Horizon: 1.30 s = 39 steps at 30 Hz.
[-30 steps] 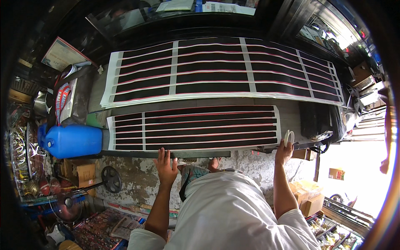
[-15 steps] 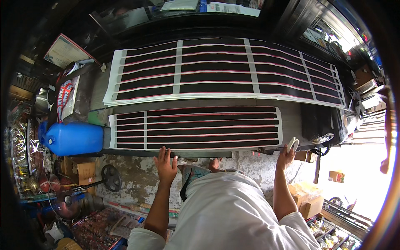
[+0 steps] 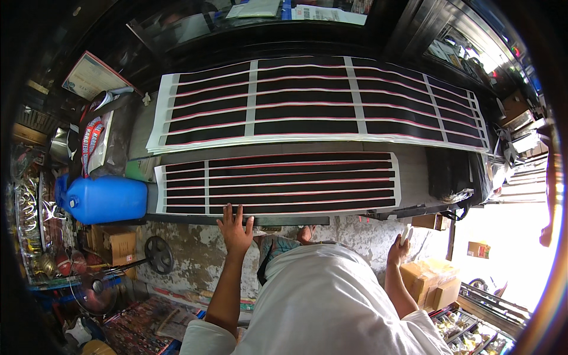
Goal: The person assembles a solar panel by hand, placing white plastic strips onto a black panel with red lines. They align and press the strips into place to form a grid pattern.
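My left hand (image 3: 236,234) lies with its fingers spread at the near edge of a smaller printed sheet (image 3: 302,182), which has long black bands parted by thin white and red lines. Beyond that sheet, a stack of larger sheets (image 3: 307,125) with the same banded pattern lies along the table. Off the table's near edge, to the right, my right hand (image 3: 397,253) is closed on a narrow white roll of tape (image 3: 407,234), seen nearly edge-on.
A blue jerrycan (image 3: 108,200) stands at the table's left end, near printed ribbons (image 3: 92,142). On the right sits a black bag (image 3: 454,176). Cardboard boxes (image 3: 427,283) are below right, and a fan (image 3: 97,287) is below left.
My right hand has drawn back from the table's edge toward me with the tape roll, which has turned more edge-on. My left hand stays at the sheet's near edge, almost unmoved.
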Motion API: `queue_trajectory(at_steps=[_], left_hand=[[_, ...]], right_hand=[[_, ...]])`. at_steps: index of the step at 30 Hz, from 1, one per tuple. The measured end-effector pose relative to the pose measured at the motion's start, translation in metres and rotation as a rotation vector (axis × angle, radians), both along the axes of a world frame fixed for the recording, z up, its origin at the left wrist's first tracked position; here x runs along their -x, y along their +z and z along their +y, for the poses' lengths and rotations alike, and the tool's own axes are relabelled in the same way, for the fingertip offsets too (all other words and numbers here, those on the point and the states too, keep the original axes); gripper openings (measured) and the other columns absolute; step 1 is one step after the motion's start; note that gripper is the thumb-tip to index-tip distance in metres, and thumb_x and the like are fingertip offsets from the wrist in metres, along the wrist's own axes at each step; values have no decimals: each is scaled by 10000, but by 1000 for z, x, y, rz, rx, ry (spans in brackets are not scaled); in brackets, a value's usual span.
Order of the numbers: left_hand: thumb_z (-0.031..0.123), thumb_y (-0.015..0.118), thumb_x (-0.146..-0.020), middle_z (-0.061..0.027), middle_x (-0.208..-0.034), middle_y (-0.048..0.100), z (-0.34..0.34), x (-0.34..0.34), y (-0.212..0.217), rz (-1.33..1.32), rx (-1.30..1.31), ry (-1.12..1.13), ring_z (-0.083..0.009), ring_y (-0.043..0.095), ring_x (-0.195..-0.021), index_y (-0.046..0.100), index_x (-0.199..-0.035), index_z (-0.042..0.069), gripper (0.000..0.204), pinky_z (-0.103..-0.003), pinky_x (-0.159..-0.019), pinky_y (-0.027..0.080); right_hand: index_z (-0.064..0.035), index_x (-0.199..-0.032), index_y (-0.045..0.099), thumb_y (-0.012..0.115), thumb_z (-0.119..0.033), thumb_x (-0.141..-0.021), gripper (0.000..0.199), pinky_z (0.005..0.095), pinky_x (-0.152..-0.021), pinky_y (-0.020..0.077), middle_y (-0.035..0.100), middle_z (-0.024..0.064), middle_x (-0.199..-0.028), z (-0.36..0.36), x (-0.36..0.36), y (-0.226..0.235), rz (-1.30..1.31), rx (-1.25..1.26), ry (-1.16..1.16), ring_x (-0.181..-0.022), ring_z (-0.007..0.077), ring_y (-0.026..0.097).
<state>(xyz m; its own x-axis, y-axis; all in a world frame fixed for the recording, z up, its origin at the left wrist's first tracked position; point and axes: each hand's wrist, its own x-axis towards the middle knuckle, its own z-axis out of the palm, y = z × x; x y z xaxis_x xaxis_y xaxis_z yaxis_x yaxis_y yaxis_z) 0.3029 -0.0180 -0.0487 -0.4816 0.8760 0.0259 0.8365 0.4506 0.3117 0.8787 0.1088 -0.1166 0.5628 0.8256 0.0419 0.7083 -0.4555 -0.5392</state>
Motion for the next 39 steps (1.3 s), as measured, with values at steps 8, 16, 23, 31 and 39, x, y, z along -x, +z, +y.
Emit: queue_trajectory(at_steps=[8, 16, 23, 31, 39], left_hand=[[518, 580, -1116, -280, -1724, 377, 5, -4, -2, 20, -12, -10, -471, 313, -1627, 582, -1587, 109, 624, -793, -1222, 249], [524, 598, -1102, -299, -1730, 353, 13, -23, -1, -8, -4, -84, -484, 310, -1623, 565, -1610, 126, 647, -802, -1222, 236], [526, 630, -1092, -262, -1755, 331, 30, -51, 1, -30, -35, -191, -476, 327, -1619, 593, -1592, 142, 632, -802, -1224, 235], [529, 636, -1090, -248, -1749, 347, 44, -63, 4, -28, -61, -257, -457, 335, -1620, 610, -1573, 134, 625, -806, -1226, 240], [479, 652, -1090, -274, -1687, 427, 52, -11, 1, 28, -146, -63, -480, 388, -1580, 622, -1533, 96, 587, -807, -1195, 282]], right_hand=[[18, -1026, 692, 684, -452, -1083, 473, 451, -798, 504, 647, 172, -982, -19, -16, -14, -46, 76, 2, -850, 320, 628], [16, -1013, 675, 682, -375, -1078, 397, 531, -809, 498, 640, 196, -1014, -13, 7, 5, -13, 89, 19, -900, 414, 644], [15, -1039, 685, 661, -421, -1085, 439, 545, -809, 504, 646, 199, -1020, -9, 11, 12, -76, 127, 33, -888, 416, 658], [41, -1085, 699, 667, -450, -1080, 492, 493, -865, 498, 624, 202, -1040, -12, 6, 3, 8, 137, 8, -947, 385, 626], [37, -1048, 665, 641, -462, -1092, 501, 519, -876, 487, 635, 214, -1032, -23, -13, -10, -62, 128, 21, -954, 420, 621]])
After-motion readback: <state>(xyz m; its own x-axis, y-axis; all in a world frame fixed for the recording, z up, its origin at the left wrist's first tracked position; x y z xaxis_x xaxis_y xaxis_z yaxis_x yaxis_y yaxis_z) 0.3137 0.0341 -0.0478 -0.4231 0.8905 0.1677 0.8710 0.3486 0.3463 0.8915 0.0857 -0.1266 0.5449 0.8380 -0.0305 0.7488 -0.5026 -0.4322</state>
